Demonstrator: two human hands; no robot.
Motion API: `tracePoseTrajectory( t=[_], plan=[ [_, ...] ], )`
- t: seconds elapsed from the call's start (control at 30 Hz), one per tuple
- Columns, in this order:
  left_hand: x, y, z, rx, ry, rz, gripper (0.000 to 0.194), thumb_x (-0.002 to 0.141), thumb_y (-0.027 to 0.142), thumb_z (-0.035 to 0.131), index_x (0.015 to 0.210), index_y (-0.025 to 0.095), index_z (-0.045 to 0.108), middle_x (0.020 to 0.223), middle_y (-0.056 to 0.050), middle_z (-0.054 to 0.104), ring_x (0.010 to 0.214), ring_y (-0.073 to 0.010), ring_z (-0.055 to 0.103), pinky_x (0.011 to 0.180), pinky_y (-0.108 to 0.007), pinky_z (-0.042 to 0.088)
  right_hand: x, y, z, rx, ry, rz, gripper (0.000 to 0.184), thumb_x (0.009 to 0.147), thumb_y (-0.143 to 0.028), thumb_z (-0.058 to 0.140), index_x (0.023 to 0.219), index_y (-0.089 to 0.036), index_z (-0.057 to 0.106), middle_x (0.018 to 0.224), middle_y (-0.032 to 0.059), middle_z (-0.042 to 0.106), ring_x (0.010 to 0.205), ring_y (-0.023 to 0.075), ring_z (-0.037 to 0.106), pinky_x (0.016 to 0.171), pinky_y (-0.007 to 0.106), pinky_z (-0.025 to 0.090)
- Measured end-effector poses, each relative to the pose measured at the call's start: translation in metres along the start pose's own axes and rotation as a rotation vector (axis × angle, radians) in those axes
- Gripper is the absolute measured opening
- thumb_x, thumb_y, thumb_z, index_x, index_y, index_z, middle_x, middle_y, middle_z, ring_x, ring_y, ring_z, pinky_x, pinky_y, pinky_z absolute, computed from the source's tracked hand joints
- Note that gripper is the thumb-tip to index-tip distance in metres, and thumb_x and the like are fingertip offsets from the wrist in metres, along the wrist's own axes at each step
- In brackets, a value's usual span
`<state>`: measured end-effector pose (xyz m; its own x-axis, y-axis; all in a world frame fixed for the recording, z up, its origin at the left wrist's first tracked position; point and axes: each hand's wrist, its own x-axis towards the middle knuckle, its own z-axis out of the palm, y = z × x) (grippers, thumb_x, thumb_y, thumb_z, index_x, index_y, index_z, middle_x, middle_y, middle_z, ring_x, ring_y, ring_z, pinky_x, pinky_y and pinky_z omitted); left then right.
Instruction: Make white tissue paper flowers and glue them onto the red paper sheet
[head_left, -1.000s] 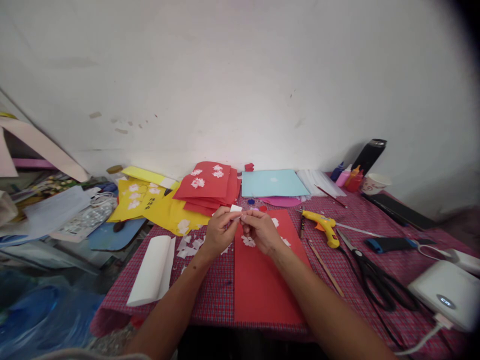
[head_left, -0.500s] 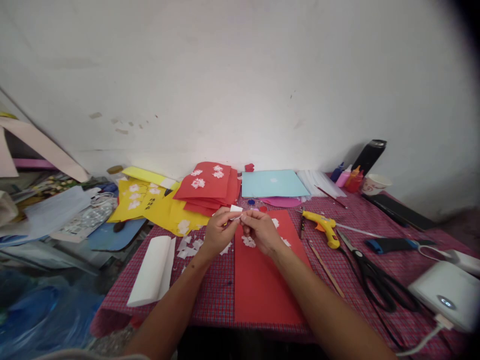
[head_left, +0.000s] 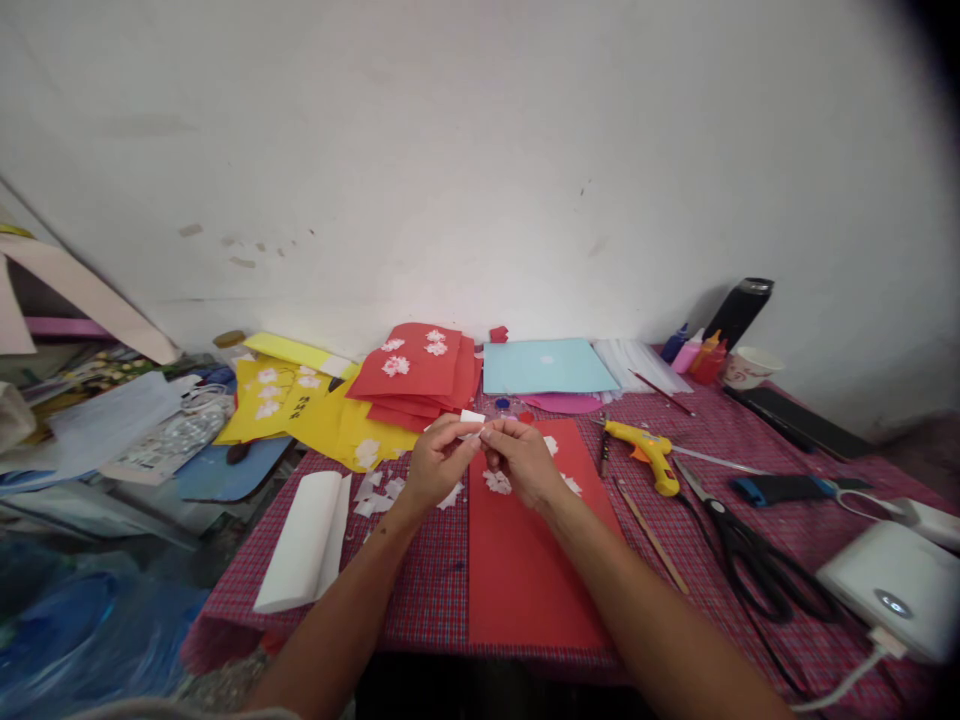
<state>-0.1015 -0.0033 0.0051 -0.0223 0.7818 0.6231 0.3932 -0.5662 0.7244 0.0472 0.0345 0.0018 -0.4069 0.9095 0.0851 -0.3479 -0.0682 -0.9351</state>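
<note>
A small white piece of paper (head_left: 472,416) is pinched between my two hands above the top of a red sheet (head_left: 536,590). My left hand (head_left: 441,458) is closed on its left side, and my right hand (head_left: 520,457) pinches it from the right with thumb and forefinger. White paper blossoms (head_left: 497,483) lie on the red sheet, partly covered by my right hand. Torn white paper scraps (head_left: 375,497) are scattered on the checked cloth to the left of my left wrist.
Folded white paper (head_left: 301,545) lies at left, below yellow sheets (head_left: 352,425) and stacked red cards (head_left: 409,370). A light blue sheet (head_left: 547,368) is at the back. To the right are a yellow glue gun (head_left: 649,455), black-handled scissors (head_left: 765,570), a white box (head_left: 892,585) and paint bottles (head_left: 686,352).
Almost nothing differs. Both hands stay in the same place, pinching the white paper, with only a very slight shift of the fingers.
</note>
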Motion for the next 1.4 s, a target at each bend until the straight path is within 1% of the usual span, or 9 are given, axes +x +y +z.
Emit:
tracePoseTrajectory(
  t=[0.13, 0.33, 0.47, 0.57, 0.7, 0.83, 1.03, 1.23, 1.4],
  plan=[
    [0.001, 0.001, -0.001, -0.044, -0.014, -0.050, 0.020, 0.090, 0.022, 0.055, 0.099, 0.020, 0.073, 0.093, -0.006, 0.066, 0.090, -0.0179, 0.061, 0.083, -0.030, 0.047, 0.000, 0.000, -0.001, -0.066, -0.001, -0.026, 0.022, 0.080, -0.036, 0.066, 0.068, -0.018, 0.060, 0.047, -0.0054, 0.050, 0.040, 0.0079, 0.039, 0.041, 0.021, 0.027],
    [0.000, -0.001, -0.001, -0.069, -0.022, -0.085, 0.019, 0.088, 0.022, 0.058, 0.099, 0.019, 0.074, 0.093, -0.006, 0.065, 0.090, -0.0183, 0.061, 0.083, -0.030, 0.046, -0.001, -0.001, 0.000, -0.176, 0.025, -0.058, 0.023, 0.081, -0.036, 0.063, 0.067, -0.019, 0.058, 0.046, -0.0057, 0.049, 0.041, 0.0088, 0.039, 0.041, 0.021, 0.028],
    [0.001, 0.000, -0.001, -0.098, -0.042, -0.135, 0.023, 0.091, 0.026, 0.054, 0.099, 0.019, 0.074, 0.094, -0.007, 0.066, 0.092, -0.0188, 0.061, 0.085, -0.030, 0.046, -0.001, -0.001, 0.001, -0.248, 0.065, -0.072, 0.022, 0.080, -0.036, 0.062, 0.067, -0.019, 0.057, 0.048, -0.0064, 0.048, 0.042, 0.0090, 0.039, 0.042, 0.021, 0.029],
    [0.002, 0.000, 0.000, -0.129, -0.048, -0.189, 0.024, 0.091, 0.028, 0.055, 0.098, 0.019, 0.075, 0.092, -0.006, 0.067, 0.089, -0.0180, 0.062, 0.082, -0.029, 0.047, -0.002, -0.001, 0.002, -0.307, 0.094, -0.103, 0.020, 0.079, -0.034, 0.061, 0.067, -0.019, 0.055, 0.049, -0.0066, 0.048, 0.043, 0.0090, 0.038, 0.042, 0.021, 0.030],
    [0.001, -0.006, 0.001, -0.186, -0.036, -0.248, 0.020, 0.087, 0.027, 0.059, 0.095, 0.018, 0.075, 0.090, -0.006, 0.069, 0.085, -0.0171, 0.062, 0.079, -0.028, 0.047, -0.002, -0.003, 0.003, -0.356, 0.093, -0.141, 0.019, 0.079, -0.033, 0.060, 0.066, -0.020, 0.055, 0.051, -0.0063, 0.047, 0.046, 0.0095, 0.039, 0.044, 0.022, 0.032],
    [0.001, -0.009, 0.002, -0.218, -0.011, -0.279, 0.016, 0.084, 0.025, 0.062, 0.092, 0.018, 0.074, 0.090, -0.006, 0.070, 0.084, -0.0166, 0.062, 0.079, -0.028, 0.048, -0.002, -0.003, 0.003, -0.353, 0.088, -0.134, 0.020, 0.079, -0.033, 0.060, 0.065, -0.020, 0.055, 0.050, -0.0061, 0.047, 0.045, 0.0097, 0.038, 0.043, 0.022, 0.031],
    [0.001, -0.008, 0.003, -0.225, 0.028, -0.304, 0.016, 0.081, 0.025, 0.065, 0.091, 0.017, 0.073, 0.086, -0.005, 0.070, 0.080, -0.0155, 0.063, 0.076, -0.027, 0.050, -0.003, -0.003, 0.002, -0.257, 0.046, -0.108, 0.016, 0.077, -0.032, 0.063, 0.068, -0.019, 0.059, 0.051, -0.0054, 0.050, 0.044, 0.0095, 0.041, 0.044, 0.022, 0.032],
    [0.000, -0.010, 0.003, -0.192, 0.019, -0.272, 0.016, 0.082, 0.027, 0.064, 0.092, 0.017, 0.073, 0.088, -0.005, 0.069, 0.082, -0.0159, 0.063, 0.077, -0.027, 0.050, -0.004, -0.006, 0.001, -0.208, 0.015, -0.091, 0.021, 0.080, -0.036, 0.061, 0.068, -0.019, 0.060, 0.049, -0.0048, 0.051, 0.043, 0.0097, 0.043, 0.044, 0.022, 0.032],
    [0.001, -0.010, 0.002, -0.144, -0.006, -0.229, 0.016, 0.084, 0.026, 0.063, 0.093, 0.018, 0.073, 0.091, -0.006, 0.069, 0.086, -0.0164, 0.063, 0.079, -0.028, 0.049, -0.003, -0.004, 0.001, -0.219, 0.049, -0.075, 0.022, 0.079, -0.037, 0.063, 0.066, -0.019, 0.060, 0.048, -0.0049, 0.051, 0.042, 0.0094, 0.042, 0.043, 0.022, 0.031]
  ],
)
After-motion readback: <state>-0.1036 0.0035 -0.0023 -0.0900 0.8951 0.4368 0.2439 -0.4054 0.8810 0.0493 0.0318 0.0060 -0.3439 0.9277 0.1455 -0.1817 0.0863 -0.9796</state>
